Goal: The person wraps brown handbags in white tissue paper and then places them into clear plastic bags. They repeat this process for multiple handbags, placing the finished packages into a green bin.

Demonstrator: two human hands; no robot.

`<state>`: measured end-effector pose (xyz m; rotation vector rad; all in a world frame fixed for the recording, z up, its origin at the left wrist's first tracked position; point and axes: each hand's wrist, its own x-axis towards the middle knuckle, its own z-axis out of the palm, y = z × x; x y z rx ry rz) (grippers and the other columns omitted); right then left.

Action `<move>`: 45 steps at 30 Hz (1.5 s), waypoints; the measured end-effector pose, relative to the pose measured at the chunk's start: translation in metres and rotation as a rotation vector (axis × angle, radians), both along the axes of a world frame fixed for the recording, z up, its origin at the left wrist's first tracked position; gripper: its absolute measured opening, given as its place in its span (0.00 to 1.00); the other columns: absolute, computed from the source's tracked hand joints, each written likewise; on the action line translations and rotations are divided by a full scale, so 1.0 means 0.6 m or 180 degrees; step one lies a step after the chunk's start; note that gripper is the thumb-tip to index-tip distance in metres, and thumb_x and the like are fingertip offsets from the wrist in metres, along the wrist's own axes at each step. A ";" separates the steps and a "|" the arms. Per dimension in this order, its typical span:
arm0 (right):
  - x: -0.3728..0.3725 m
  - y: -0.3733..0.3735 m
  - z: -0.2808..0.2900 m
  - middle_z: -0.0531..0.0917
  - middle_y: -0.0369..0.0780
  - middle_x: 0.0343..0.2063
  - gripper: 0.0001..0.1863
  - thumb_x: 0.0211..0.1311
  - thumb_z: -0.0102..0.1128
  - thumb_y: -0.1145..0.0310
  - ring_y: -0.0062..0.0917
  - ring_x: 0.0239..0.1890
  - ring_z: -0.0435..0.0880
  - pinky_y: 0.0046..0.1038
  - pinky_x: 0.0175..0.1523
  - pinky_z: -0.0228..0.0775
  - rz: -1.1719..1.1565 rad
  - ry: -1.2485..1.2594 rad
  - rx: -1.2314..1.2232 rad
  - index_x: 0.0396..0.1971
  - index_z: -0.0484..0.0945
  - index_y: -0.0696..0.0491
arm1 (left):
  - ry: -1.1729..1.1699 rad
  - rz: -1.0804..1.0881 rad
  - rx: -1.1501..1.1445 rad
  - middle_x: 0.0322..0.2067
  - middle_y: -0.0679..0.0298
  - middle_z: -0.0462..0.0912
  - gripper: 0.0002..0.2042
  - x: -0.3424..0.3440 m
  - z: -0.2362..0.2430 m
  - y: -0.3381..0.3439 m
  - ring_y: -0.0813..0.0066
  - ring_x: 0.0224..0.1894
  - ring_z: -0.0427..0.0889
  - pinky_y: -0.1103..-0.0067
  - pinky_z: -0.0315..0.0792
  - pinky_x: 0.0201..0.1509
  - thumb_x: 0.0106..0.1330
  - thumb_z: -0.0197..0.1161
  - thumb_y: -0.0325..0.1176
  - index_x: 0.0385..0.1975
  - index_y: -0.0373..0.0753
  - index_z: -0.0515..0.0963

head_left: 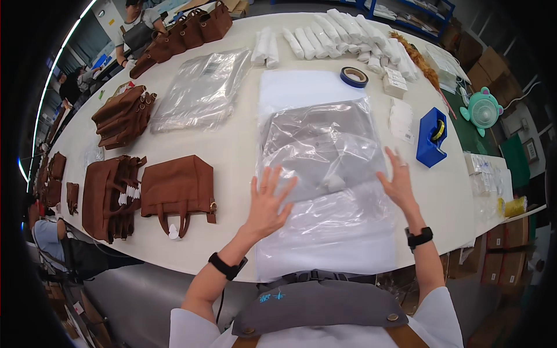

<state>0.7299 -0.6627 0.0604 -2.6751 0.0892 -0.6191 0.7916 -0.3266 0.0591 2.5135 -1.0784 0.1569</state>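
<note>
1. Broad cream-white table (235, 156): carries everything noted below.
2. Wrinkled clear plastic sheeting with a grey, flat rectangle showing through (325, 130): lies centrally before the person, on a translucent white sheet (290, 87). Laid out, apparently mid-arrangement; no tape visible on it. Whether the grey is inside or underneath, cannot tell.
3. Flat clear plastic pile (203, 90), far left: set apart.
4. Brown handbag with two handles (177, 182), lying left: no wrapping visible, so probably untreated.
5. Hands: left (268, 200) and right (400, 182) spread wide, gripping nothing, at the sheeting's sides; contact unclear.
6. Blue-rimmed tape roll (344, 78): beyond the sheeting, apparently unused.
</note>
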 end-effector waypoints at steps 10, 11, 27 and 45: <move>-0.083 0.250 -0.063 0.77 0.45 0.35 0.11 0.49 0.58 0.76 0.37 0.41 0.76 0.30 0.43 0.71 0.2283 0.0972 0.0834 0.36 0.75 0.57 | 0.0656 -0.1010 0.0335 0.58 0.54 0.64 0.16 -0.014 -0.104 0.021 0.58 0.63 0.59 0.55 0.53 0.61 0.62 0.56 0.35 0.48 0.41 0.68; -0.083 0.258 -0.068 0.76 0.46 0.37 0.12 0.49 0.57 0.76 0.37 0.42 0.76 0.30 0.44 0.71 0.2317 0.0680 0.0820 0.36 0.74 0.58 | 0.1454 -0.0353 -0.0234 0.55 0.55 0.67 0.13 -0.006 -0.086 0.015 0.58 0.60 0.63 0.57 0.54 0.61 0.61 0.56 0.33 0.45 0.40 0.68; 0.199 0.322 -0.151 0.58 0.41 0.63 0.29 0.56 0.48 0.66 0.41 0.66 0.51 0.58 0.63 0.39 0.1222 -0.0045 -0.1117 0.60 0.60 0.49 | 0.1059 0.1082 -0.1055 0.19 0.62 0.71 0.06 -0.075 -0.091 0.039 0.65 0.26 0.72 0.70 0.63 0.35 0.49 0.56 0.20 0.25 0.39 0.69; -0.065 0.025 -0.104 0.61 0.51 0.60 0.25 0.61 0.49 0.58 0.48 0.61 0.57 0.37 0.65 0.48 0.0150 0.1616 -0.0526 0.55 0.66 0.57 | 0.2070 0.0197 0.0803 0.15 0.61 0.73 0.10 -0.031 -0.006 0.040 0.64 0.21 0.75 0.70 0.66 0.26 0.56 0.58 0.32 0.38 0.40 0.74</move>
